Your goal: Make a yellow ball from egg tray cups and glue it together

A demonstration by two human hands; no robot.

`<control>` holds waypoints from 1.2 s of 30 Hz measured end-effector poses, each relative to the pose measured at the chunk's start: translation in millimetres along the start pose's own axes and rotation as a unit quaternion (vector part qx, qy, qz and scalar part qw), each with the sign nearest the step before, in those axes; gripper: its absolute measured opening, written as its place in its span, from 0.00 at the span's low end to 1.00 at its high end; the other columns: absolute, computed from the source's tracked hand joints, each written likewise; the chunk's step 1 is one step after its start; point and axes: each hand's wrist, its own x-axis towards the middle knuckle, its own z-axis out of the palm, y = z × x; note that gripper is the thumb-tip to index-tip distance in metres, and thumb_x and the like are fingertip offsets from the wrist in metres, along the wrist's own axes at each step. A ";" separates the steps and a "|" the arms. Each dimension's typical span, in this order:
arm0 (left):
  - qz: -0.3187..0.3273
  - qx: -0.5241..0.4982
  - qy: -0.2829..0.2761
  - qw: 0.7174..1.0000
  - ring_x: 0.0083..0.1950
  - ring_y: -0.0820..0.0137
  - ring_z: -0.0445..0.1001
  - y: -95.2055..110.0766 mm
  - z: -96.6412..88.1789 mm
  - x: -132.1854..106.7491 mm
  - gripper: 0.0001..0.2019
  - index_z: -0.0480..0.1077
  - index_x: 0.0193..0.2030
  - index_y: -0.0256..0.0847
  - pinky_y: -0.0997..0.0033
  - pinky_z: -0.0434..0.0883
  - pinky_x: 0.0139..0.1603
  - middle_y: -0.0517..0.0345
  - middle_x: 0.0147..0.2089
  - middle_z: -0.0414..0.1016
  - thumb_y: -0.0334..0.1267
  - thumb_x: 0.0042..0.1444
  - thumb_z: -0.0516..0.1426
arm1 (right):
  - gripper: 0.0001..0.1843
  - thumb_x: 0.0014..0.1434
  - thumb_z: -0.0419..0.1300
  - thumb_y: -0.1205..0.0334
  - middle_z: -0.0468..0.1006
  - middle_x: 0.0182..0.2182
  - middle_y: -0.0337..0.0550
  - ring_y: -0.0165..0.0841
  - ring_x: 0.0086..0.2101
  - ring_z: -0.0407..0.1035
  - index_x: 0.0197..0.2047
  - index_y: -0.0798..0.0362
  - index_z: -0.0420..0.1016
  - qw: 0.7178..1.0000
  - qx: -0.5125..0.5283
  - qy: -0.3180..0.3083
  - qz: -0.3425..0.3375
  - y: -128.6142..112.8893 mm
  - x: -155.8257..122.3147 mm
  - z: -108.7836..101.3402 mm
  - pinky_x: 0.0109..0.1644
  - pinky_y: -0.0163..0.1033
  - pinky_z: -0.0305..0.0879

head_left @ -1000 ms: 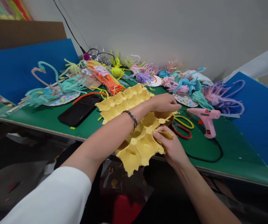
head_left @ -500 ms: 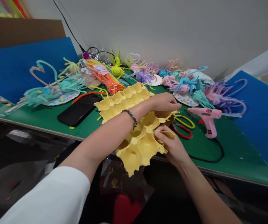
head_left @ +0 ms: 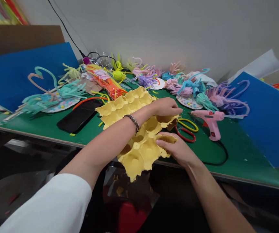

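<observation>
A yellow egg carton [head_left: 134, 155] with torn edges lies over the front edge of the green table, its near corner jutting out past it. My left hand [head_left: 167, 107] reaches across the carton and grips its far right edge, fingers curled over the rim. Lower down, my right hand [head_left: 175, 145] pinches a cup at the right side, thumb on top and the other fingers hidden beneath. Scissors with red and yellow handles [head_left: 186, 134] rest just right of the carton, partly covered by it.
Right of the scissors stands a pink glue gun [head_left: 212, 121] with its black cord. A black phone [head_left: 79, 118] lies to the left. Pipe-cleaner figures [head_left: 195, 87] crowd the back. Blue boards [head_left: 258, 119] flank both sides of the green table [head_left: 236, 168].
The view has shifted slightly, so everything sits a little further left. Both hands keep their hold on the egg carton, with little other visible movement.
</observation>
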 end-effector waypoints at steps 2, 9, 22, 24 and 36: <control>0.005 -0.019 0.003 1.000 0.20 0.76 0.45 0.5 -1.7 -0.9 0.17 0.45 0.14 0.42 0.70 0.43 0.23 0.66 0.16 0.42 0.41 0.48 0.47 | 0.12 0.43 0.64 0.54 0.62 0.16 0.31 0.23 0.19 0.53 0.26 0.54 0.72 1.000 0.007 0.005 -0.016 3.0 -0.7 1.8 0.21 0.30 0.49; 0.023 -0.055 0.027 0.998 0.20 0.77 0.42 1.9 -7.7 -4.4 0.18 0.43 0.15 0.42 0.69 0.42 0.24 0.66 0.16 0.40 0.40 0.49 0.47 | 0.11 0.44 0.63 0.54 0.62 0.17 0.32 0.23 0.20 0.53 0.24 0.54 0.73 0.998 0.001 0.049 -0.040 1.9 -4.7 8.4 0.22 0.31 0.48; 0.013 -0.084 0.071 0.994 0.20 0.79 0.42 -2.1 -16.8 -6.8 0.20 0.44 0.14 0.41 0.70 0.41 0.25 0.68 0.16 0.40 0.39 0.52 0.48 | 0.14 0.33 0.70 0.53 0.75 0.20 0.35 0.25 0.24 0.67 0.24 0.51 0.77 0.960 0.235 0.154 0.003 1.5 -7.4 12.6 0.26 0.28 0.63; 0.015 -0.075 0.063 0.995 0.20 0.79 0.42 -3.4 -16.8 -6.1 0.20 0.43 0.14 0.41 0.70 0.41 0.25 0.68 0.15 0.40 0.38 0.52 0.49 | 0.15 0.31 0.71 0.54 0.75 0.20 0.35 0.24 0.23 0.67 0.23 0.51 0.77 0.959 0.243 0.148 0.013 -0.1 -8.4 11.0 0.25 0.26 0.63; -0.003 -0.044 0.050 0.998 0.19 0.78 0.43 -4.8 -14.7 -3.8 0.19 0.45 0.13 0.41 0.69 0.42 0.24 0.67 0.15 0.41 0.39 0.51 0.49 | 0.12 0.39 0.67 0.59 0.69 0.21 0.33 0.21 0.19 0.61 0.29 0.52 0.74 0.981 0.190 0.021 0.030 -1.1 -12.2 -7.2 0.14 0.24 0.56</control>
